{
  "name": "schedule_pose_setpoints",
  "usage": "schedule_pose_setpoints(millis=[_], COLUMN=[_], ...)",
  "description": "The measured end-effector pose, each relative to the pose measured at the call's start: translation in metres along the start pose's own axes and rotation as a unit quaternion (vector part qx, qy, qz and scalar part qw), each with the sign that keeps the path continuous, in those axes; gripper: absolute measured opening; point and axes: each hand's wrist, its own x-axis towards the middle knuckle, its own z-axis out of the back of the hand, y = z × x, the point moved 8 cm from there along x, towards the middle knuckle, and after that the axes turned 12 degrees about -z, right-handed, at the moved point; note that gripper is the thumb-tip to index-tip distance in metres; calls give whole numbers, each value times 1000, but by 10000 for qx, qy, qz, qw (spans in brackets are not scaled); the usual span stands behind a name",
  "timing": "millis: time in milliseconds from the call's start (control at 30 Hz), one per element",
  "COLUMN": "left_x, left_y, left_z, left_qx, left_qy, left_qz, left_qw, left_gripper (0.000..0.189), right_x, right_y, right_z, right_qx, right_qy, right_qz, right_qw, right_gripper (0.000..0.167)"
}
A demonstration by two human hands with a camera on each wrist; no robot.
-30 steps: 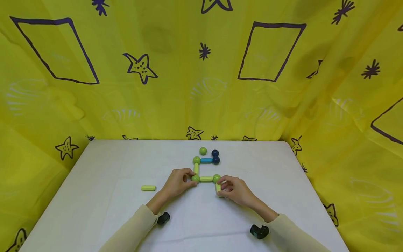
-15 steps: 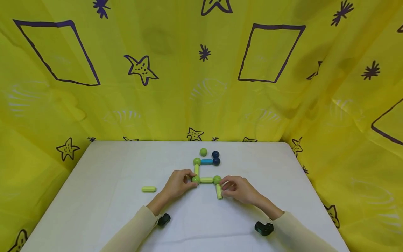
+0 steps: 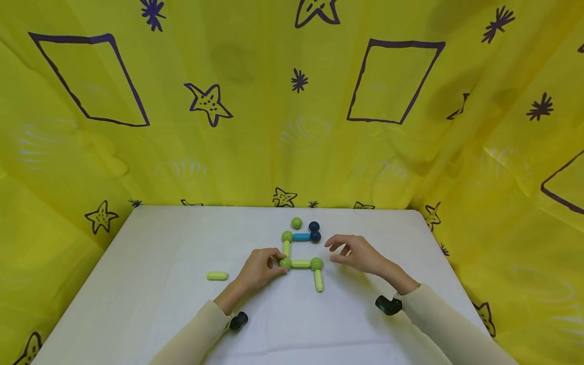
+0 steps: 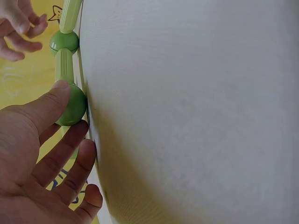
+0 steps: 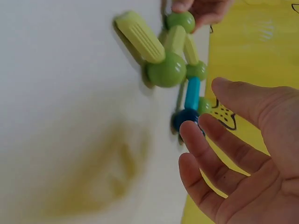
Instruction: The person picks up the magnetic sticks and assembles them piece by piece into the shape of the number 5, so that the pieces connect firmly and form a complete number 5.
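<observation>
My left hand (image 3: 259, 268) pinches a green ball (image 4: 74, 106) between thumb and fingers at the left corner of a ball-and-stick shape. From that ball one pale green stick (image 3: 286, 248) runs back to another green ball (image 3: 287, 236), and a second stick (image 3: 301, 264) runs right to a third green ball (image 3: 317, 263). A further pale green stick (image 3: 319, 281) points from the third ball toward the front. A blue stick (image 3: 301, 236) joins the back green ball to a dark blue ball (image 3: 315, 236). My right hand (image 3: 358, 252) hovers right of the shape, holding nothing, fingers loosely bent.
Behind the blue stick lie a loose green ball (image 3: 296, 223) and a second dark blue ball (image 3: 314, 226) that touches the first. Left of my left hand lies a separate pale green stick (image 3: 217, 276). A yellow patterned curtain (image 3: 255, 152) hangs behind the white table (image 3: 159, 243).
My right hand has let go of the front pale green stick and moved back and to the right, off the shape. The left hand stays on its green ball.
</observation>
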Motion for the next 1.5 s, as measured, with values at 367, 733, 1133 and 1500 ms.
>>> schedule_pose_setpoints(millis=[367, 733, 1133, 1500], left_x=[0, -2, -1, -1], left_y=[2, 5, 6, 5], left_z=[0, -1, -2, -2], left_qx=[-47, -84, 12, 59], left_qy=[17, 86, 127, 108], left_qz=[4, 122, 113, 54], left_qw=[10000, 9999, 9999, 9999], left_gripper=[25, 26, 27, 27], right_x=[40, 81, 103, 111], right_y=[0, -12, -27, -35], right_z=[17, 13, 1, -6], right_qx=[-274, -203, -201, -173], right_qy=[-145, -294, -83, 110], right_qz=[212, -159, -387, -411], right_qw=[9993, 9992, 9990, 9989], right_gripper=[33, 33, 29, 26])
